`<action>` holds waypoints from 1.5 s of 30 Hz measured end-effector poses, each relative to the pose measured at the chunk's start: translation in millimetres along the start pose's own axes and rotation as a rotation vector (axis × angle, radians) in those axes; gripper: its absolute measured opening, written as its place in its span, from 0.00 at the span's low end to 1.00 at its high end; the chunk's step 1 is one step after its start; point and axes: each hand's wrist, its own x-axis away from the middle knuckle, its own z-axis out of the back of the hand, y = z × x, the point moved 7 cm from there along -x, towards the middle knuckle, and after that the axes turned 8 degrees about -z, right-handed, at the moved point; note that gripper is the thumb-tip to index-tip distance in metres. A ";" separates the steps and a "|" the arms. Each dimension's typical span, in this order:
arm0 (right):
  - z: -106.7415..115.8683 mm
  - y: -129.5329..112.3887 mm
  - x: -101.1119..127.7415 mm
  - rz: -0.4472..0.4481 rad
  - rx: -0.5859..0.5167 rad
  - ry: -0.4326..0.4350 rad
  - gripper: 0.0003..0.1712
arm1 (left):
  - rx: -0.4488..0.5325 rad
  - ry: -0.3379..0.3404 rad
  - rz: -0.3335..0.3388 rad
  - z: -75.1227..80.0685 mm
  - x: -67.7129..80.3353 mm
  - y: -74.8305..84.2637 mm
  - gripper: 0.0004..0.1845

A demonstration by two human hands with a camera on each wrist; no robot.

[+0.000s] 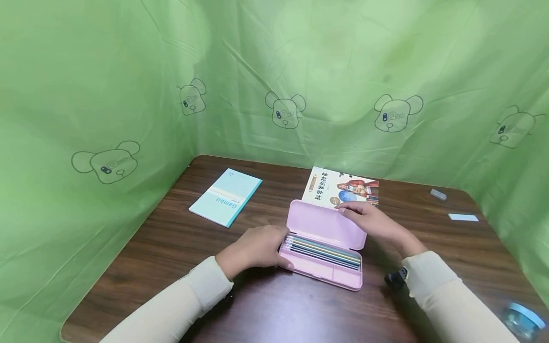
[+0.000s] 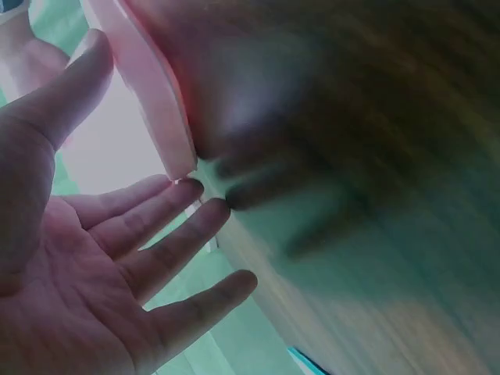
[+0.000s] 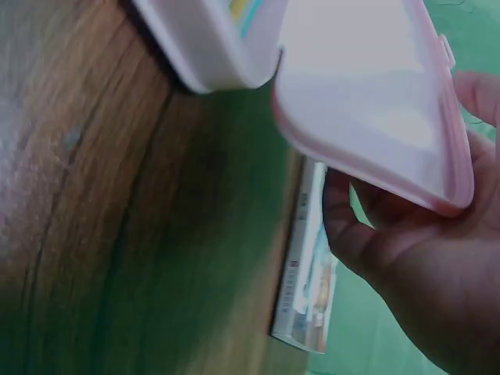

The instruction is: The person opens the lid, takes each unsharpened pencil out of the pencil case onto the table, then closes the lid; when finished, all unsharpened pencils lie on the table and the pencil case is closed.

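Working from the left, we see a light blue notebook [image 1: 226,197] lying flat on the brown wooden table [image 1: 141,257], well apart from the hands, its far corner towards the green curtain [image 1: 86,95]. Our left hand [image 1: 257,247] rests against the left end of the pink pencil case [image 1: 323,238]; the left wrist view shows its fingers [image 2: 168,207] straight and spread, tips just touching the case's edge, gripping nothing. That view is blurred, so the table beyond the case is hard to make out there. The case sits near the middle of the table, its long axis running from near left to far right, with the lid [image 1: 326,223] hinged up at the back and tilted over the tray. In the tray lies a row of pencils [image 1: 322,250] along the same axis; their tips are too small to tell apart, and a narrow front compartment looks bare. Our right hand [image 1: 372,220] lies over the lid's far right edge, and in the right wrist view its fingers [image 3: 367,234] curl under the lid, holding it. Behind the case a picture book [image 1: 343,186] is partly hidden by lid and hand. Further right lie a small grey eraser [image 1: 438,194] and a pale blue strip [image 1: 463,217], and a blue-lidded jar [image 1: 521,320] is cut off at the corner.
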 end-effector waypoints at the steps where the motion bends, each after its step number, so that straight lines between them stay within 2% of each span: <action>1: -0.5 1.4 -3.8 0.001 0.006 0.017 0.23 | -0.011 -0.011 0.002 -0.5 -0.4 0.3 0.35; 8: -3.2 9.2 -25.0 0.024 0.030 0.150 0.14 | -0.045 -0.030 0.015 -0.2 -3.4 1.0 0.34; 13: -5.8 16.5 -23.6 0.047 0.061 0.209 0.14 | -0.042 -0.045 0.007 -1.6 -6.8 1.9 0.33; 17: -3.5 9.0 -10.1 0.078 0.107 0.262 0.19 | -0.055 -0.079 -0.002 -3.4 -10.3 4.5 0.33; 20: 1.9 -9.5 7.1 0.107 0.185 0.313 0.23 | -0.057 -0.118 -0.007 -0.5 -13.0 8.9 0.33; 23: 3.1 -31.9 26.2 0.139 0.249 0.346 0.23 | -0.042 -0.163 -0.001 4.5 -14.5 12.0 0.33; 25: -5.2 -46.8 36.3 0.177 0.287 0.303 0.20 | -0.028 -0.192 0.009 7.1 -15.0 12.3 0.32; 30: -47.4 -68.9 49.2 0.262 0.401 0.026 0.15 | -0.005 -0.225 0.015 9.1 -18.0 10.4 0.32; 32: -60.0 -71.7 51.6 0.269 0.451 -0.034 0.14 | 0.006 -0.224 0.000 9.8 -17.4 11.7 0.32; 36: -67.9 -74.9 50.3 0.291 0.525 -0.031 0.16 | 0.018 -0.206 -0.039 12.3 -19.4 13.4 0.33; 40: -72.7 -78.7 47.2 0.334 0.544 -0.028 0.19 | 0.001 -0.196 -0.041 13.0 -19.5 10.0 0.33; 45: -79.4 -75.8 49.3 0.301 0.571 -0.047 0.18 | -0.009 -0.214 -0.057 8.7 -18.5 10.1 0.35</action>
